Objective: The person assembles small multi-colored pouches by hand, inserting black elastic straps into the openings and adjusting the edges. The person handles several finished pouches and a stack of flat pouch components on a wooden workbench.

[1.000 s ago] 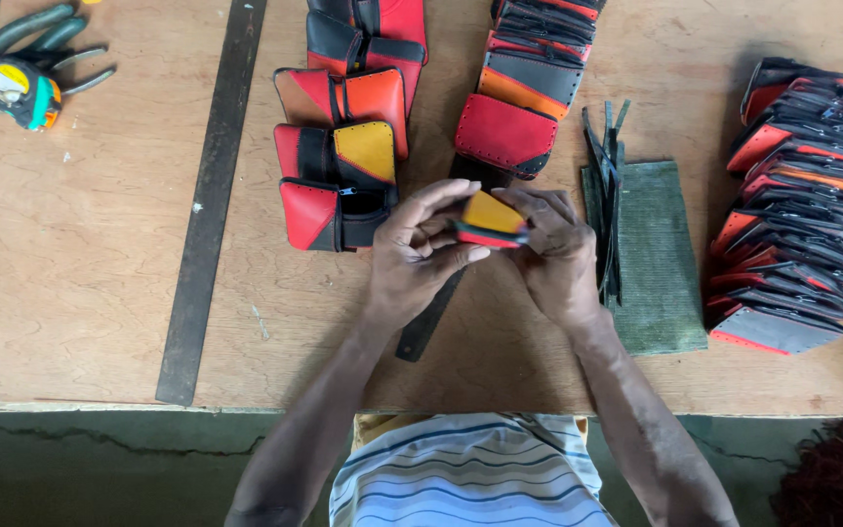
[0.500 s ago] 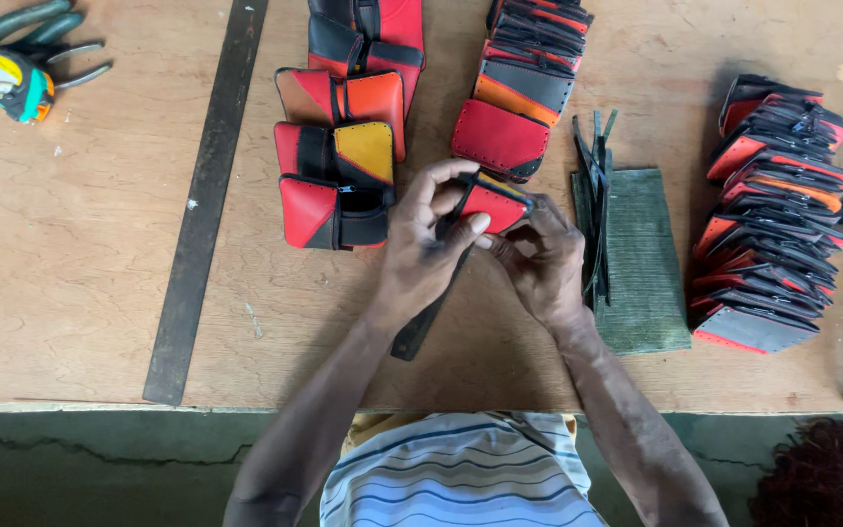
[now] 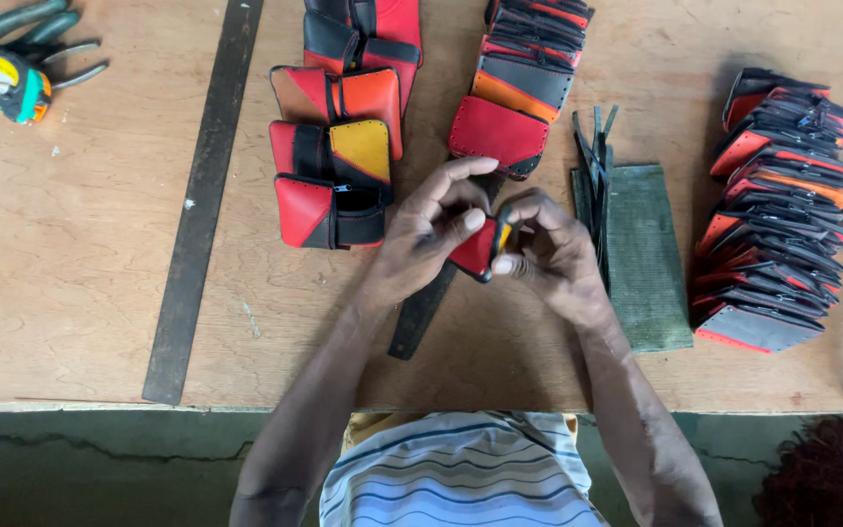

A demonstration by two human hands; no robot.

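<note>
You are holding a small leather pouch point(image 3: 475, 250), red with a black edge and a sliver of yellow showing, just above the middle of the tabletop point(image 3: 70, 254). Both hands are closing on it. Your left hand point(image 3: 421, 239) is pinching its left side, thumb on the red face and fingers curling over the top. Your right hand point(image 3: 553, 256) is gripping its right edge, fingertips pressing the black rim. Neither grip is loose; both are clamped on the pouch.

It looks as if you are folding or pressing the piece into shape, midway through that step. The next move probably calls for keeping the edges lined up while your thumbs press the fold flat.

A dark strap point(image 3: 421, 312) is lying on the tabletop beneath your hands, running toward you. Just to the left, finished pouches point(image 3: 334, 176) in red, orange, yellow and black are lying in a column stretching away from you. Farther off and slightly right, a second row of pouches point(image 3: 519, 88) is overlapping like tiles. To the right, a green cloth pad point(image 3: 646, 263) is lying flat with thin dark strips point(image 3: 592, 166) along its left edge. At the far right, a tall stack of flat leather pieces point(image 3: 773, 254) is fanning out. A long metal ruler point(image 3: 202, 205) is lying to the left, and pliers with a tape measure point(image 3: 12, 83) are sitting in the far left corner.
</note>
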